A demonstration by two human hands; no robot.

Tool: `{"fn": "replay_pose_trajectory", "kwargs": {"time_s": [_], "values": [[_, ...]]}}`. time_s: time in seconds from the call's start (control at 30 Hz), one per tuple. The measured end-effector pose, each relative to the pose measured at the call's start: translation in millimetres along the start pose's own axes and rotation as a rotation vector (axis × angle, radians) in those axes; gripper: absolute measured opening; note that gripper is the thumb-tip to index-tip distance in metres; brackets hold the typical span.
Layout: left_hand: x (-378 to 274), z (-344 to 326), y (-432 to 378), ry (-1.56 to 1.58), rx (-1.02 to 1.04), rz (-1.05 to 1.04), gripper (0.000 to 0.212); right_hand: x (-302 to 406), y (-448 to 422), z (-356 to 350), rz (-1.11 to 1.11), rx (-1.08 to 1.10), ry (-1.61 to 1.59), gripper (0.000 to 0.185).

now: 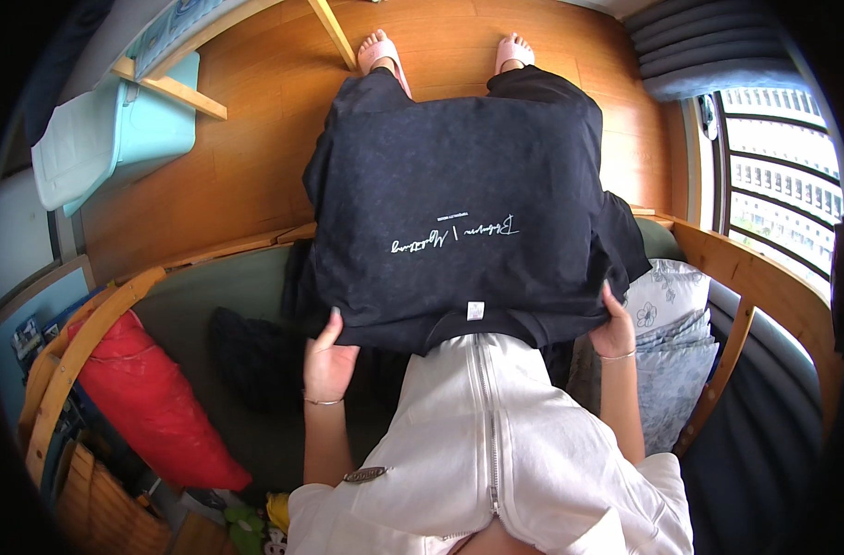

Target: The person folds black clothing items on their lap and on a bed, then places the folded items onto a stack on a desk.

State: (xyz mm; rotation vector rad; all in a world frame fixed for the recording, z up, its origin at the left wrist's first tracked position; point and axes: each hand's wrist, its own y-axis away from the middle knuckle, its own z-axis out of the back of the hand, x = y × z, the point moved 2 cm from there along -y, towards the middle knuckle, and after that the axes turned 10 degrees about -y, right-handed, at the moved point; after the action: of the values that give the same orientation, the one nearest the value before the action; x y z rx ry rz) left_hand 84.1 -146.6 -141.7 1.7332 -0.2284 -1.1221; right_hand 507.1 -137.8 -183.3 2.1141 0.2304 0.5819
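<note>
A black T-shirt [456, 159] lies spread across my lap, its collar towards my body. White script runs across the upper part, and a small white label [476, 311] sits near the collar. At the left shoulder edge, my left hand [330, 361] has its thumb on top of the cloth and its fingers partly hidden. My right hand [612, 329] grips the opposite shoulder edge, thumb above and fingers below the fabric. The right sleeve [624, 232] of the shirt hangs out to the side.
I sit on a dark green sofa seat [186, 291] between curved wooden armrests. Dark crumpled cloth [252, 354] and a red bundle [158, 395] lie on the left, folded patterned fabric [671, 368] on the right. A light-blue plastic bin [151, 132] stands on the wooden floor [255, 166].
</note>
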Motion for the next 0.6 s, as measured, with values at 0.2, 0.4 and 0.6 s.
{"fn": "replay_pose_trajectory", "kwargs": {"time_s": [0.2, 0.4, 0.6], "values": [[-34.6, 19.0, 16.1, -0.044, 0.199, -0.442, 0.032, 9.4, 39.6, -33.8, 0.299, 0.120, 0.184, 0.041], [76.7, 98.6, -21.4, -0.001, 0.137, 0.219, 0.038, -25.4, 7.5, 56.4, 0.005, -0.012, 0.159, 0.049], [58.5, 91.4, -35.8, -0.315, -0.428, -0.065, 0.044, 2.2, -28.5, 42.8, 0.006, 0.023, 0.084, 0.046]]}}
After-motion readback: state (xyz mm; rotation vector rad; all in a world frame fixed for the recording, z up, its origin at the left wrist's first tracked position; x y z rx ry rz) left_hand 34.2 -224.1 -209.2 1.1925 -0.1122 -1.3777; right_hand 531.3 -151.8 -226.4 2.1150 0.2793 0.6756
